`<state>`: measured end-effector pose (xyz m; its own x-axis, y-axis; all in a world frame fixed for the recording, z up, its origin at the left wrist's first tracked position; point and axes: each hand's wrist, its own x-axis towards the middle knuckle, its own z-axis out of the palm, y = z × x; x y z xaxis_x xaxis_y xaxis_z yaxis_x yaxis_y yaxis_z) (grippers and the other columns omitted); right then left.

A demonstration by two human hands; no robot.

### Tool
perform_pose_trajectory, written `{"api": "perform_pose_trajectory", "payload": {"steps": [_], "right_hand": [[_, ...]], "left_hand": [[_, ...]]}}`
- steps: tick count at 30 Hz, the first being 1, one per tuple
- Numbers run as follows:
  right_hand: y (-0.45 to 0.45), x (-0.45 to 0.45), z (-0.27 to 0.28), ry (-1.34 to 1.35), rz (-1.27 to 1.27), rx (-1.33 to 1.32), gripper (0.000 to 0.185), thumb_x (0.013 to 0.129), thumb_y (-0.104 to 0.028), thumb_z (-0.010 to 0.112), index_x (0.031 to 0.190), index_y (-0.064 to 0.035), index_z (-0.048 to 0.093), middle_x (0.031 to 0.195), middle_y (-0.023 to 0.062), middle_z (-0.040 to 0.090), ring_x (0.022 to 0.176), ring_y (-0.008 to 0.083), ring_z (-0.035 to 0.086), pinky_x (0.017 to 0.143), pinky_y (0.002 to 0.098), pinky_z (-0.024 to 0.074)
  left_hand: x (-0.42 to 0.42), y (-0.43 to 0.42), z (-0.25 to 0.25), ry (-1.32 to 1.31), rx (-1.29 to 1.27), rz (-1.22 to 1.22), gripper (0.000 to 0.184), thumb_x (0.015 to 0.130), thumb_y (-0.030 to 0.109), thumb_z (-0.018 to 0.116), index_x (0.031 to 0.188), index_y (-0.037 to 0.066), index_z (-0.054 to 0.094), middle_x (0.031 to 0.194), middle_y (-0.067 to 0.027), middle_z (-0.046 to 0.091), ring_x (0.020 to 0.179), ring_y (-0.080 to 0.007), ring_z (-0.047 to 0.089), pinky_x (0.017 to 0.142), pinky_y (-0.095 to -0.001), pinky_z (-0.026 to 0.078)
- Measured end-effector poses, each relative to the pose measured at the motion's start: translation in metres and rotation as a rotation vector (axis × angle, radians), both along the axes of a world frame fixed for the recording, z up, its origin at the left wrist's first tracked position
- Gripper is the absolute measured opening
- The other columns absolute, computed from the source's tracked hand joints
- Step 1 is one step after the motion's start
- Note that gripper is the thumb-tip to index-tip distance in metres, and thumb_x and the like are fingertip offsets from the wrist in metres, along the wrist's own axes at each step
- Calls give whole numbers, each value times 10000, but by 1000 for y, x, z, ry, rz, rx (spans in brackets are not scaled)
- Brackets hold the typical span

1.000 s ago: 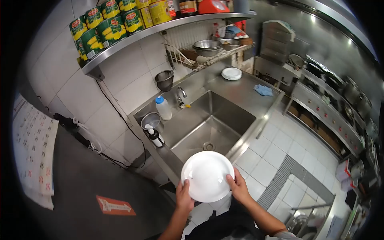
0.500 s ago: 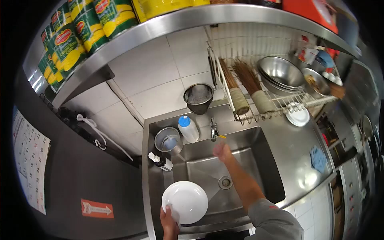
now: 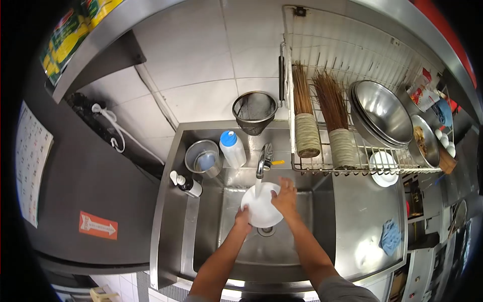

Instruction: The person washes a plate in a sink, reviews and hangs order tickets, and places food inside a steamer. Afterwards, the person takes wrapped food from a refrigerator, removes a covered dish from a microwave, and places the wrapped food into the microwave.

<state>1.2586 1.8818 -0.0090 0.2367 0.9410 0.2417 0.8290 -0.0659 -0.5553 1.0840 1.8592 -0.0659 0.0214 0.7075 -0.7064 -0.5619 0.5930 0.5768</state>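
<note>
A round white plate [image 3: 261, 214] is held tilted inside the metal sink, under the tap [image 3: 264, 160]. Water runs from the spout onto its upper part. My left hand [image 3: 243, 217] grips the plate's left edge, thumb on its face and the other fingers partly hidden. At the plate's upper right edge is my right hand [image 3: 285, 199], its fingers apart and its thumb over the plate. Below the plate shows part of the sink drain [image 3: 266, 231].
Left of the tap stand a blue-capped bottle [image 3: 232, 151], a metal container [image 3: 203, 160] and a pump bottle [image 3: 187, 184]. A wire rack [image 3: 322, 170] with brushes and metal bowls overhangs the right side. A blue cloth [image 3: 390, 237] lies on the right counter.
The plate moved from the sink's front left to under the tap. My right hand left the tap area and came to the plate. Water now flows. The view shifted.
</note>
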Motion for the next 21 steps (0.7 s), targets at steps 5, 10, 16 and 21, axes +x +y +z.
{"api": "perform_pose_trajectory", "payload": {"steps": [5, 10, 16, 21], "right_hand": [[-17, 10, 1, 384, -89, -281, 564, 799, -68, 662, 1330, -126, 479, 1140, 208, 632, 992, 378, 631, 851, 440, 506], [-19, -10, 11, 210, 117, 161, 537, 788, 15, 626, 1274, -192, 533, 988, 174, 689, 794, 378, 675, 708, 452, 543], [25, -20, 20, -40, 436, 32, 224, 740, 16, 614, 949, -56, 650, 902, 176, 685, 767, 369, 664, 668, 478, 525], [30, -23, 46, -9, 362, 238, 130, 708, 30, 597, 811, -18, 660, 846, 184, 669, 758, 385, 644, 691, 454, 521]], "left_hand": [[8, 22, -41, 310, 40, -112, 417, 986, 270, 541, 1346, 78, 454, 1239, -120, 582, 1138, -291, 566, 933, -429, 488], [-2, 35, 5, 1063, 247, -418, 425, 904, 203, 629, 1291, 57, 529, 1185, -176, 626, 1075, -304, 620, 914, -384, 491], [-16, 60, 74, 1132, 889, -500, 424, 832, 139, 679, 1237, 82, 568, 1100, -164, 675, 989, -353, 651, 860, -407, 502], [3, 58, 96, 1260, 709, -695, 278, 843, 129, 652, 1110, 110, 577, 1031, -186, 678, 943, -407, 640, 818, -448, 507]]}}
